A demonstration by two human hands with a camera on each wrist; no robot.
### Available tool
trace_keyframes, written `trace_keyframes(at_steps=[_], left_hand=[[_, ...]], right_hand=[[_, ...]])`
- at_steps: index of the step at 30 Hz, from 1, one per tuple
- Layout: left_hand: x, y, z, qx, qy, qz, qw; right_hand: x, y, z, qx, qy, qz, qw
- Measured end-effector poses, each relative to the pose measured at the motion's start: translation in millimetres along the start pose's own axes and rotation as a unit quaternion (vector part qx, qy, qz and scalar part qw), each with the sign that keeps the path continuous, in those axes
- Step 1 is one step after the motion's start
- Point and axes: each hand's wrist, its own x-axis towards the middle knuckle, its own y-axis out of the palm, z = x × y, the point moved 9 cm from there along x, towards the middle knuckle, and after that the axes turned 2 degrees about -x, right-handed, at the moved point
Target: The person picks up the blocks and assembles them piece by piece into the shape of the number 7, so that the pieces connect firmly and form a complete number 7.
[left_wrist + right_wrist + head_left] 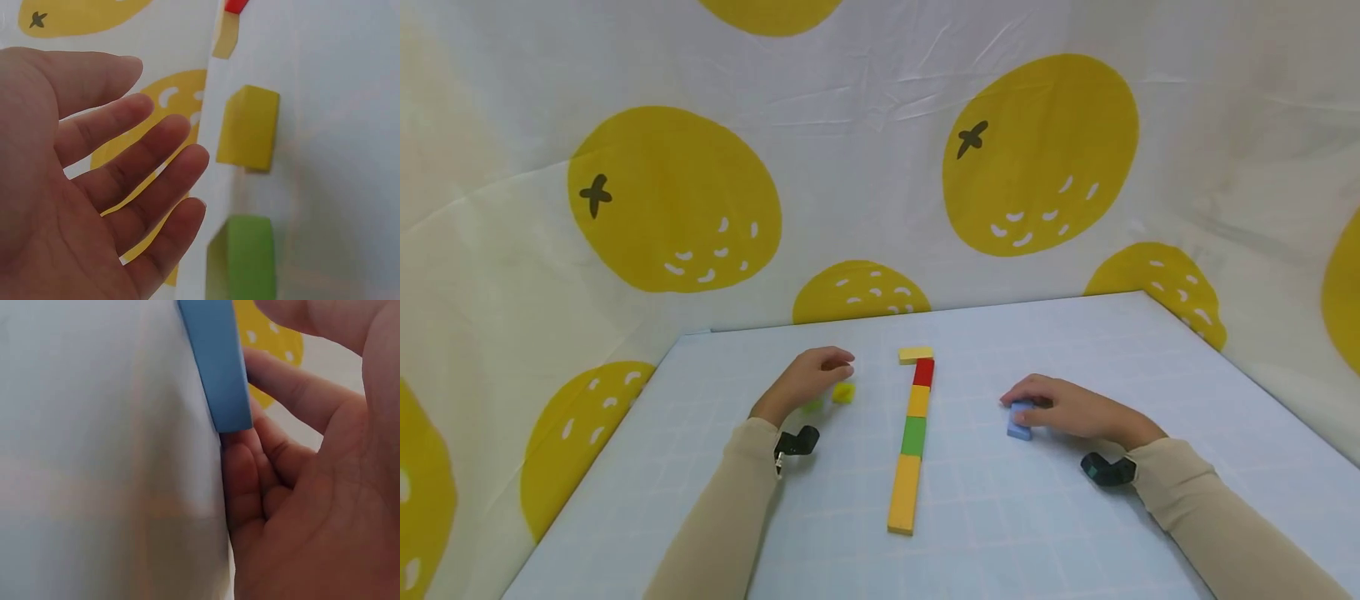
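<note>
My right hand holds a blue block on the table at the right, thumb on the near side and fingers round the far side. In the right wrist view the blue block lies against the fingers. My left hand hovers over the left side, its fingers loosely spread with nothing between them. Close by are a yellow block and a light green block, the latter partly hidden by the hand. In the left wrist view the yellow block stands apart from the fingertips.
Between the hands runs a row of blocks: a long orange-yellow one, a green one, a shorter orange-yellow one and a red one. A pale yellow block lies crosswise at its far end. A fruit-patterned cloth hangs behind the table.
</note>
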Motion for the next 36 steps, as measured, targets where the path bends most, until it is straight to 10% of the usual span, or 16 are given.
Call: trace_keyframes(at_steps=[36], left_hand=[[-37.1,-34.0,67.1,-0.029,-0.047,-0.028,0.9981]], right_hand=[[1.4,3.6,2.8,-0.023,-0.006,-0.001,0.9997]])
